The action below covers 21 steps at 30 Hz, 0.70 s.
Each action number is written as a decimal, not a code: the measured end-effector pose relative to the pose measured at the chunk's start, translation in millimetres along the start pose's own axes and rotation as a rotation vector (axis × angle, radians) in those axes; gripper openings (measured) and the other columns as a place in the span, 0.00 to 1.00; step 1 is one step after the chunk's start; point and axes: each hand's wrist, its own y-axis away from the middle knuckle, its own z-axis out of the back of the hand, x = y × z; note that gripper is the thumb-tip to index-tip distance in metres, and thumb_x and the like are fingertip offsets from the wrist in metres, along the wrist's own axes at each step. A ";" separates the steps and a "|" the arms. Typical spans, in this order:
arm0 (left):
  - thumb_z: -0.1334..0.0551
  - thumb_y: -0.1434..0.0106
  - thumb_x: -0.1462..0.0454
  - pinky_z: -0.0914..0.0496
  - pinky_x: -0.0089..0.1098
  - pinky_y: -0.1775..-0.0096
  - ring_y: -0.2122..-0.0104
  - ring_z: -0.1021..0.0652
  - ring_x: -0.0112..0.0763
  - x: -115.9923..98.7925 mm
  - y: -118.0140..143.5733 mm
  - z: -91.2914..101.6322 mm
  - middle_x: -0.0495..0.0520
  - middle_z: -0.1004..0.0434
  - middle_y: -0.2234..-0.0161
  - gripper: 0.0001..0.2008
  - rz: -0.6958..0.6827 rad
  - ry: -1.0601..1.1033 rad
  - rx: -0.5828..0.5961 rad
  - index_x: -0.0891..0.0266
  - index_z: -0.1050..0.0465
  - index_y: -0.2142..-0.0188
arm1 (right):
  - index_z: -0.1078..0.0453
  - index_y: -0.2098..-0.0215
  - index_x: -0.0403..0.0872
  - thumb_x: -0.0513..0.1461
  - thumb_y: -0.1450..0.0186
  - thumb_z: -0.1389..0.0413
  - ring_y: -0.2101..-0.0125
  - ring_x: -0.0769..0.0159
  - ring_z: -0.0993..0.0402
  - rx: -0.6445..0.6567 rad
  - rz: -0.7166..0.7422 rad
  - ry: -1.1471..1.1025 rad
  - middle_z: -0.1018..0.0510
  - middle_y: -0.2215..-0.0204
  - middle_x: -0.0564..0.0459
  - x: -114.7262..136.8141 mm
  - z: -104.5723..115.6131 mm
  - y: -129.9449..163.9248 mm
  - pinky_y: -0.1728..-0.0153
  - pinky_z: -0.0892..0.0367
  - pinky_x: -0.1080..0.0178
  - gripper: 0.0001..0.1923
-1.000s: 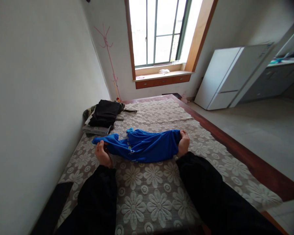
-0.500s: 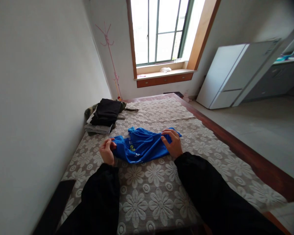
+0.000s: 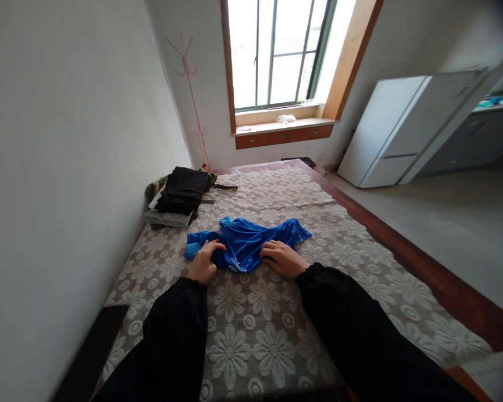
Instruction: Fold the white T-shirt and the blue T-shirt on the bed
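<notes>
- Blue garment (image 3: 251, 231), thin soft fabric, crumpled, many creases.
- White print (image 3: 237, 263) on near side, too small to read.
- Lighter blue patches at left end and far-left corner.
- Lies flat-ish on bench (image 3: 469, 310), spread sideways, middle bunched.
- Right end narrows toward bench's right edge.
- Well in from near and far edges.

Head camera looks down and toward the window (image 3: 272, 56).

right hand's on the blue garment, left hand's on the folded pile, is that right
No: the left hand is on the blue garment too, not the folded pile, as the head view shows; the right hand is as you say.
</notes>
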 end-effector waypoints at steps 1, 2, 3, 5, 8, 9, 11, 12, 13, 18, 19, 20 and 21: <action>0.48 0.59 0.75 0.51 0.49 0.30 0.36 0.31 0.42 0.6 -0.6 0.4 0.54 0.20 0.48 0.33 -0.011 -0.019 0.026 0.60 0.23 0.54 | 0.25 0.58 0.50 0.42 0.28 0.50 0.57 0.57 0.26 -0.051 -0.040 -0.044 0.20 0.59 0.47 -1.2 -0.8 0.0 0.53 0.33 0.55 0.11; 0.48 0.57 0.76 0.50 0.49 0.30 0.36 0.31 0.43 0.6 -1.2 1.2 0.55 0.21 0.47 0.32 -0.017 -0.031 0.037 0.60 0.23 0.52 | 0.25 0.58 0.49 0.42 0.28 0.51 0.60 0.58 0.25 -0.118 -0.095 -0.104 0.20 0.61 0.48 -2.0 -0.6 0.2 0.55 0.33 0.56 0.12; 0.46 0.55 0.75 0.46 0.49 0.31 0.38 0.30 0.44 0.0 -1.6 2.6 0.56 0.21 0.46 0.31 -0.014 -0.038 0.034 0.60 0.23 0.52 | 0.26 0.58 0.49 0.43 0.28 0.50 0.63 0.59 0.26 -0.185 -0.161 -0.186 0.21 0.64 0.49 -2.4 0.8 0.5 0.58 0.32 0.57 0.12; 0.42 0.48 0.71 0.36 0.47 0.37 0.45 0.24 0.45 -3.7 -1.6 7.1 0.56 0.19 0.51 0.22 0.027 -0.032 0.001 0.59 0.22 0.54 | 0.28 0.59 0.49 0.49 0.30 0.47 0.70 0.62 0.28 -0.254 -0.299 -0.428 0.23 0.70 0.53 -2.2 8.4 2.2 0.66 0.33 0.60 0.13; 0.36 0.43 0.62 0.26 0.37 0.56 0.62 0.20 0.41 -14.2 -0.2 17.1 0.52 0.18 0.67 0.08 0.155 0.110 -0.142 0.59 0.20 0.64 | 0.29 0.62 0.49 0.55 0.36 0.41 0.76 0.66 0.31 -0.216 -0.450 -0.881 0.26 0.74 0.57 -1.5 27.2 6.6 0.74 0.36 0.64 0.18; 0.34 0.43 0.59 0.27 0.34 0.62 0.67 0.21 0.38 -18.1 0.2 20.4 0.51 0.21 0.71 0.08 0.198 0.196 -0.186 0.60 0.21 0.67 | 0.30 0.61 0.50 0.56 0.37 0.39 0.76 0.67 0.30 -0.199 -0.484 -0.993 0.25 0.73 0.57 -2.1 32.8 7.9 0.74 0.35 0.65 0.20; 0.31 0.46 0.56 0.30 0.29 0.68 0.72 0.24 0.32 -24.3 -0.1 25.5 0.49 0.23 0.74 0.11 0.275 0.398 -0.233 0.62 0.22 0.70 | 0.30 0.58 0.50 0.56 0.40 0.36 0.75 0.67 0.29 -0.221 -0.550 -1.083 0.24 0.71 0.57 -5.6 38.9 8.9 0.73 0.34 0.65 0.22; 0.30 0.48 0.56 0.31 0.27 0.70 0.73 0.24 0.31 -26.0 -0.8 26.7 0.48 0.23 0.74 0.12 0.321 0.503 -0.234 0.62 0.21 0.69 | 0.31 0.56 0.51 0.56 0.41 0.36 0.74 0.67 0.29 -0.258 -0.584 -1.067 0.24 0.71 0.57 -8.6 38.8 8.6 0.73 0.34 0.65 0.24; 0.29 0.49 0.55 0.32 0.27 0.71 0.74 0.25 0.29 -26.5 -1.9 27.0 0.48 0.22 0.73 0.14 0.378 0.603 -0.235 0.62 0.21 0.67 | 0.31 0.54 0.51 0.56 0.41 0.36 0.73 0.66 0.28 -0.310 -0.617 -1.017 0.23 0.70 0.57 -12.3 36.8 7.7 0.72 0.34 0.65 0.25; 0.29 0.49 0.59 0.27 0.28 0.71 0.73 0.21 0.31 -16.4 -6.9 19.4 0.50 0.20 0.68 0.24 0.612 0.917 -0.352 0.61 0.24 0.52 | 0.32 0.48 0.50 0.56 0.40 0.38 0.61 0.59 0.23 -0.501 -0.595 -0.547 0.22 0.54 0.47 -26.1 16.8 3.6 0.60 0.27 0.56 0.28; 0.29 0.49 0.61 0.26 0.28 0.70 0.72 0.21 0.31 -14.0 -6.9 17.7 0.50 0.19 0.67 0.25 0.613 0.944 -0.368 0.61 0.25 0.51 | 0.32 0.47 0.51 0.55 0.39 0.38 0.58 0.57 0.23 -0.482 -0.537 -0.456 0.23 0.51 0.46 -25.7 14.2 3.8 0.58 0.27 0.54 0.28; 0.29 0.50 0.63 0.25 0.29 0.69 0.72 0.20 0.31 -12.2 -6.7 16.3 0.51 0.19 0.66 0.27 0.602 0.966 -0.376 0.61 0.26 0.49 | 0.31 0.47 0.51 0.55 0.39 0.38 0.55 0.56 0.24 -0.454 -0.465 -0.366 0.23 0.49 0.46 -24.1 12.6 4.2 0.55 0.27 0.52 0.27; 0.29 0.51 0.65 0.25 0.29 0.68 0.71 0.20 0.31 -11.0 -6.5 15.1 0.51 0.18 0.64 0.28 0.586 0.986 -0.379 0.60 0.26 0.48 | 0.30 0.48 0.52 0.54 0.38 0.38 0.52 0.54 0.25 -0.417 -0.388 -0.275 0.24 0.49 0.46 -21.7 11.6 4.8 0.51 0.29 0.51 0.25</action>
